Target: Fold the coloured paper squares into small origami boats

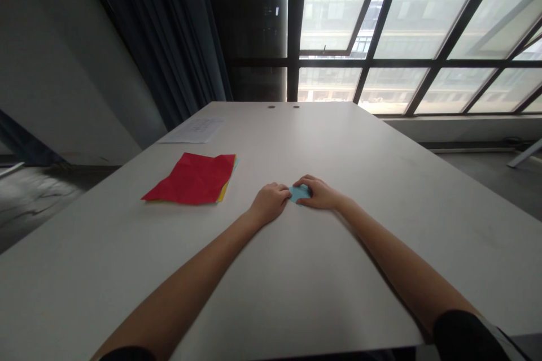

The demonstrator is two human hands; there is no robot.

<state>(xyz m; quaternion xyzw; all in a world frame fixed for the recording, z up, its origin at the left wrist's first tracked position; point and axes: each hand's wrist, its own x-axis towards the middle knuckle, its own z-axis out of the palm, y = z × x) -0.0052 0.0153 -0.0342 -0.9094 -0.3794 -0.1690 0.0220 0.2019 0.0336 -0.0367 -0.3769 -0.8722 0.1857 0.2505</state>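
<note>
A small piece of light blue folded paper (pixel 300 194) lies on the white table between my hands. At its left edge, my left hand (pixel 271 201) is closed, its fingertips pinching the paper. My right hand (pixel 319 194) curves around the right side, with the thumb at the near edge and the fingers at the far edge. The fingers of both hands cover parts of the paper, so its full shape is hidden.
Left of my hands lies a stack of coloured paper sheets (pixel 195 179), red on top with yellow and blue edges showing. Farther back is a printed white sheet (pixel 192 130). Two round dark discs (pixel 271 107) sit near the far edge of the white table (pixel 305 282).
</note>
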